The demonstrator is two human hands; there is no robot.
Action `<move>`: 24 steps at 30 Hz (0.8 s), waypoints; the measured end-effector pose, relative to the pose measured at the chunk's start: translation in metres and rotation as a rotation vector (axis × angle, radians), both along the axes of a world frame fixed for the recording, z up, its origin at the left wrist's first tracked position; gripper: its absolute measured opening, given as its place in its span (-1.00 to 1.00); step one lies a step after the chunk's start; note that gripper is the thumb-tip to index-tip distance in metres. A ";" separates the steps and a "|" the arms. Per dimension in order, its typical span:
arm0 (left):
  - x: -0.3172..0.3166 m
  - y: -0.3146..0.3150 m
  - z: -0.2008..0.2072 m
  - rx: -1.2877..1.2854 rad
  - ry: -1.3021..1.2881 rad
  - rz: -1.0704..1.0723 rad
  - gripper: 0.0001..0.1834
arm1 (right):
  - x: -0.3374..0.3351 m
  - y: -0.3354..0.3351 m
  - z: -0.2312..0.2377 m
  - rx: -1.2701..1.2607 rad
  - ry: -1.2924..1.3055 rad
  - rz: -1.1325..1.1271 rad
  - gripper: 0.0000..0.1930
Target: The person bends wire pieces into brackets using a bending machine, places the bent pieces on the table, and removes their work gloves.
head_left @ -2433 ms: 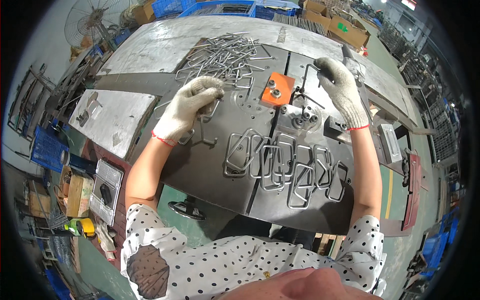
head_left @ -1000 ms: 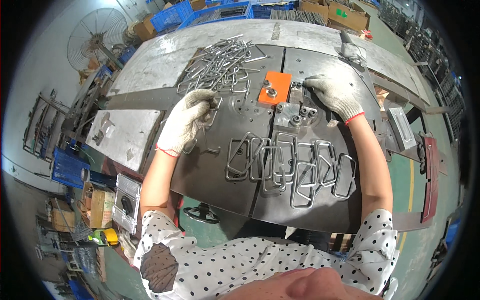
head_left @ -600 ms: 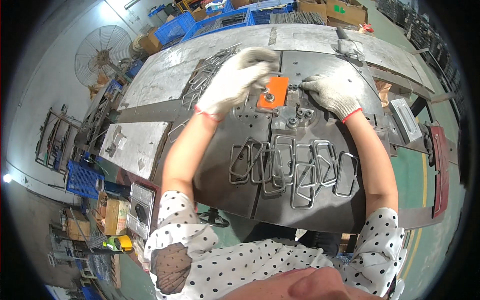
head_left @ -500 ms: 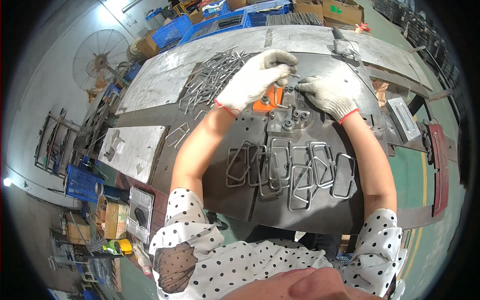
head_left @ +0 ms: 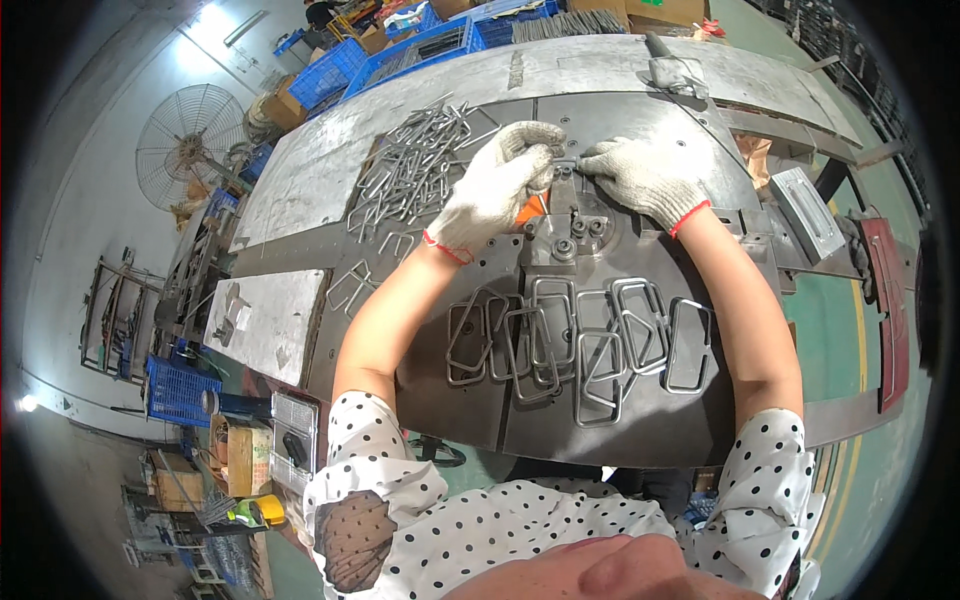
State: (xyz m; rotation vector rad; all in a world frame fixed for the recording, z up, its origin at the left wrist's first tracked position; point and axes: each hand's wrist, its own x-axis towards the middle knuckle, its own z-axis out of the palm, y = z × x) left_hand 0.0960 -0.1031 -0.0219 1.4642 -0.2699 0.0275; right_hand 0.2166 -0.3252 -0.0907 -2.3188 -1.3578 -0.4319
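Both my hands wear white knit gloves and meet over the bending jig [head_left: 566, 232] on the steel worktable [head_left: 330, 160]. My left hand [head_left: 497, 187] covers most of the orange plate [head_left: 530, 208] and pinches a bent wire piece [head_left: 560, 163] at the jig's far side. My right hand [head_left: 640, 177] lies fingers-left on the same wire piece. A row of finished rectangular wire loops [head_left: 580, 340] lies on the dark plate in front of me. A heap of U-shaped wire blanks [head_left: 410, 170] lies to the left of my left hand.
A grey side plate [head_left: 262, 322] sits at the left with loose wire pieces [head_left: 350, 285] beside it. A metal box [head_left: 810, 212] lies at the right edge. Blue crates [head_left: 330, 70] and a floor fan [head_left: 185, 140] stand behind the table.
My left hand left the spot beside the blank heap and swung right with a wire piece to the jig. My right hand came down from the upright lever onto the jig.
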 end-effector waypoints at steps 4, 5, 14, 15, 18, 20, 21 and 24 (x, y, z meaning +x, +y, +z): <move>-0.003 0.002 0.009 0.306 -0.122 -0.031 -0.69 | 0.000 0.001 0.000 -0.027 -0.021 -0.017 -0.68; -0.003 0.000 0.010 0.309 -0.106 -0.046 -0.69 | 0.001 0.001 0.000 -0.007 -0.036 -0.005 -0.68; 0.000 -0.001 0.006 0.340 -0.109 -0.043 -0.74 | 0.001 0.003 -0.002 -0.003 -0.031 -0.006 -0.68; 0.001 -0.002 0.005 0.342 -0.139 -0.038 -0.74 | 0.000 0.003 -0.001 0.003 -0.020 0.001 -0.68; 0.001 -0.001 0.005 0.330 -0.122 -0.034 -0.74 | -0.002 0.003 0.003 -0.024 -0.016 -0.017 -0.67; 0.000 0.000 0.005 0.334 -0.097 -0.043 -0.74 | -0.004 0.003 0.005 -0.042 -0.007 -0.025 -0.67; 0.000 0.000 0.004 0.323 -0.110 -0.039 -0.74 | -0.005 0.003 0.006 -0.042 0.008 -0.027 -0.66; 0.000 0.000 0.004 0.334 -0.139 -0.036 -0.74 | -0.007 0.003 0.007 -0.004 -0.002 -0.009 -0.66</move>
